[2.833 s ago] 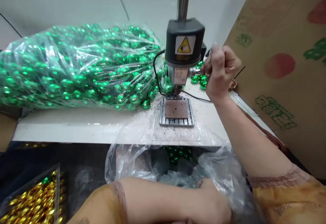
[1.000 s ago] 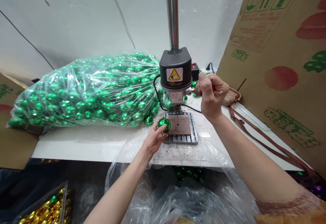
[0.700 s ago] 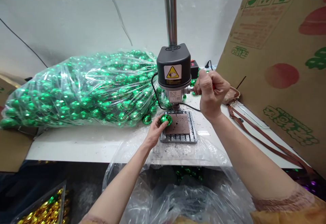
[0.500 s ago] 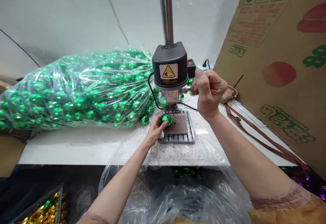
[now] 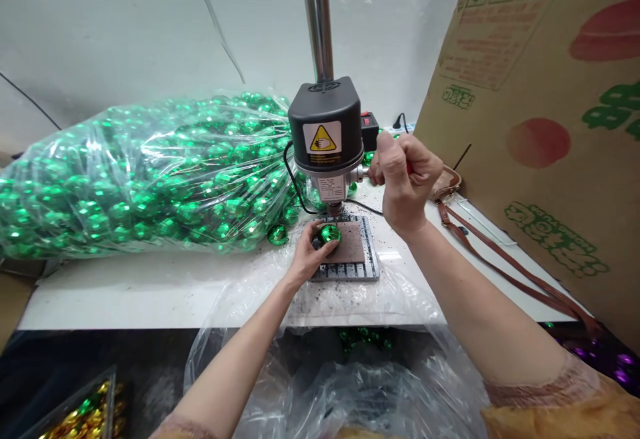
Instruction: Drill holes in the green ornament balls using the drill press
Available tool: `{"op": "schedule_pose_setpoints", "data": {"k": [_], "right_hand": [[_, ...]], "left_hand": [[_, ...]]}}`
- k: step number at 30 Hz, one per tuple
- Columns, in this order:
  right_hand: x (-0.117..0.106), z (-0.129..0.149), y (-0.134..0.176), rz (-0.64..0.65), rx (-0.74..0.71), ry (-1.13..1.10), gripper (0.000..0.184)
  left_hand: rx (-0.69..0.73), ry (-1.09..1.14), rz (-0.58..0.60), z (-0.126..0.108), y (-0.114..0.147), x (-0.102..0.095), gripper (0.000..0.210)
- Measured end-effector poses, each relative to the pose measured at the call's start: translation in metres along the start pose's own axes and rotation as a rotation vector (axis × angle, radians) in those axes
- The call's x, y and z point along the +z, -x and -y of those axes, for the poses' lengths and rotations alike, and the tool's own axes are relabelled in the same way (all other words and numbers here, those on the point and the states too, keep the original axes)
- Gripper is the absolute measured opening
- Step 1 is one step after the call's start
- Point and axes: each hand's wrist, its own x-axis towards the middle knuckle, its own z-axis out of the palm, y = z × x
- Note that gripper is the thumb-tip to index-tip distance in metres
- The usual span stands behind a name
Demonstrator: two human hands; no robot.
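Note:
My left hand (image 5: 307,252) pinches a shiny green faceted ball (image 5: 331,234) between thumb and fingers, just over the brown board on the drill press base (image 5: 371,252). A small dark spot shows on the ball's left side, near my thumb. Above it stands the black drill press head (image 5: 326,126) with a yellow warning label; the chuck (image 5: 335,208) is directly over the ball, apart from it. My right hand (image 5: 407,176) is closed in a fist round the feed handle on the press's right side, and most of the handle is hidden.
A clear bag of green balls (image 5: 150,179) fills the table's left. One loose green ball (image 5: 277,235) lies beside it. Clear plastic sheeting (image 5: 350,386) hangs over the front edge. A brown strap (image 5: 505,272) and a large carton (image 5: 540,186) stand at right. Dark shavings dot the base.
My left hand has brought the ball slightly right relative to the press and turned it, so a dark spot now shows. My right hand keeps its grip on the handle. The view has shifted slightly.

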Motion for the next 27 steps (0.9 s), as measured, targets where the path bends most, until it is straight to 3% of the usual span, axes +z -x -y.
{"op": "schedule_pose_setpoints", "data": {"k": [6,16,21,27], "right_hand": [[0.002,0.002,-0.002,-0.013,-0.005,-0.002,0.051],[0.007,0.007,-0.013,-0.011,0.062,-0.004,0.053],[0.01,0.004,-0.027,0.023,0.12,0.065,0.052],[0.012,-0.004,-0.043,0.025,0.256,-0.037,0.051]], "left_hand": [[-0.017,-0.022,-0.087,0.004,-0.001,0.01,0.05],[-0.045,0.124,-0.103,0.007,0.002,0.014,0.05],[-0.021,-0.002,-0.083,0.007,0.003,0.015,0.047],[0.065,-0.156,-0.041,0.008,0.003,0.022,0.049]]}}
